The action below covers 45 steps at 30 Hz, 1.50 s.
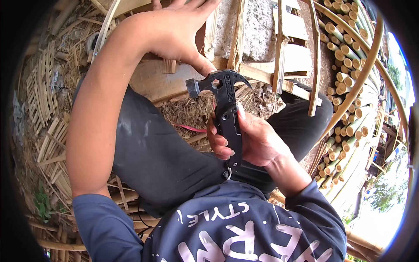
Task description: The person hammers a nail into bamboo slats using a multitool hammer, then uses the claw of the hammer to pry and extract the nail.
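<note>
A black claw hammer (227, 94) with a folding, multi-tool style handle stands upright in the middle of the view. My right hand (262, 139) is wrapped round its handle, thumb along the side. The hammer's striking face points left and its curved claw right. Beyond it, my left hand (176, 32) reaches forward over a wooden slatted frame (257, 73), fingers spread and thumb stretched toward the hammer head. Some of its fingertips run out of the top of the view. Whether the palm presses on the wood, I cannot tell.
My crossed legs in dark trousers (152, 148) surround straw-like shavings (172, 115). Cut bamboo poles (345, 87) are stacked at the right, with a long curved bamboo strip (358, 78) in front. Woven and split bamboo pieces (41, 94) lie at the left.
</note>
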Each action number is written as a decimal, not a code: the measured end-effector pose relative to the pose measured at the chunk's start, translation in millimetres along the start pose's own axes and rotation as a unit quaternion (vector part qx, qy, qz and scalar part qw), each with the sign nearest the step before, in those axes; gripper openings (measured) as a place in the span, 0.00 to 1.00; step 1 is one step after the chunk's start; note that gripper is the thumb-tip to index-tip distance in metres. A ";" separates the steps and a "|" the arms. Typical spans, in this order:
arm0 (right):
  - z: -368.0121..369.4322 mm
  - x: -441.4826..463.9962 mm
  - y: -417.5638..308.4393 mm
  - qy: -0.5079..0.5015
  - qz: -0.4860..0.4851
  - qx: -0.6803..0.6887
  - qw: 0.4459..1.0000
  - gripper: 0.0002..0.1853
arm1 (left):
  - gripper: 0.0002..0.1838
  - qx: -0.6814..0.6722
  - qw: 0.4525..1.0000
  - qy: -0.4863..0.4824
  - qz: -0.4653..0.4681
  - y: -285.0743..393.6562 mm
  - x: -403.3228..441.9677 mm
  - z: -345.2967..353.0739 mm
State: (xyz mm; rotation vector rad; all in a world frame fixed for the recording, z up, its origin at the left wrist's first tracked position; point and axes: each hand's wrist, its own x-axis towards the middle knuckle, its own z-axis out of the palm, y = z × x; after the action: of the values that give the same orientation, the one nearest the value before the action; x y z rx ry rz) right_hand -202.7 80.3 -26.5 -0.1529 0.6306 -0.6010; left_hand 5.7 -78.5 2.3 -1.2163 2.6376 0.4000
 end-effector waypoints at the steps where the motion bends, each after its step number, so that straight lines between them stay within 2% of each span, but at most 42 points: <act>1: 0.1 -0.5 0.9 -0.002 0.003 0.023 1.000 0.28 | 0.86 -0.018 1.000 -0.005 0.011 -4.0 1.8 -1.4; 4: -2.5 0.2 6.2 -0.018 -0.013 -0.043 0.999 0.29 | 0.87 -0.064 0.998 -0.022 0.001 2.0 -4.3 -12.9; 9: -2.6 -1.1 13.8 0.001 0.010 -0.044 0.999 0.29 | 0.88 -0.098 0.994 -0.045 -0.014 7.6 -10.4 -22.3; 13: -5.3 0.8 17.4 0.023 0.013 -0.048 0.999 0.29 | 0.89 -0.082 0.995 -0.047 -0.019 7.8 -9.8 -22.4; 16: -2.4 0.6 17.2 0.040 0.001 -0.079 0.996 0.30 | 0.90 -0.024 1.000 -0.015 -0.012 1.6 -3.1 -7.2; 21: -4.3 4.6 17.5 0.033 -0.009 -0.042 0.999 0.32 | 0.90 -0.051 0.998 -0.040 -0.021 8.2 -11.1 -21.2; 22: -5.4 5.0 16.9 0.028 -0.006 -0.042 0.999 0.33 | 0.90 -0.009 1.000 -0.012 -0.020 6.0 -7.2 -5.5; 24: -5.1 5.2 16.3 0.028 -0.008 -0.069 0.997 0.34 | 0.90 0.010 0.999 -0.039 -0.023 -2.7 5.4 -0.8; 25: -5.0 5.0 16.2 0.028 -0.010 -0.082 0.996 0.35 | 0.90 -0.012 0.995 -0.094 -0.027 -8.3 13.9 -9.5; 27: -4.6 5.7 16.9 0.028 -0.007 -0.075 0.997 0.35 | 0.90 -0.046 0.991 -0.120 -0.031 -7.5 13.0 -18.1; 31: -6.8 5.5 18.3 0.022 0.008 -0.031 0.999 0.35 | 0.91 -0.057 0.997 -0.044 -0.022 8.2 -9.5 -20.1; 34: -6.8 5.3 19.3 0.021 0.008 -0.018 1.000 0.35 | 0.91 -0.073 0.995 -0.061 -0.025 10.1 -12.0 -28.2; 40: -5.1 4.3 20.1 0.029 -0.023 -0.088 0.995 0.33 | 0.91 -0.080 0.993 -0.077 -0.034 11.5 -11.9 -31.9; 43: -7.7 5.0 20.9 0.012 -0.055 -0.127 0.990 0.32 | 0.91 -0.028 0.999 -0.022 -0.018 1.2 -1.8 -6.7; 45: 2.6 2.4 15.0 0.041 -0.049 -0.153 0.986 0.32 | 0.90 -0.018 1.000 -0.007 -0.014 -2.4 0.0 -0.5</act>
State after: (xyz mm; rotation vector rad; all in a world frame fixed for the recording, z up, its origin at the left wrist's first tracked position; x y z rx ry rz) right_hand -192.4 91.2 -30.4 -0.4500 0.7969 -0.6043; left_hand 7.5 -80.1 2.4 -1.2538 2.6100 0.4513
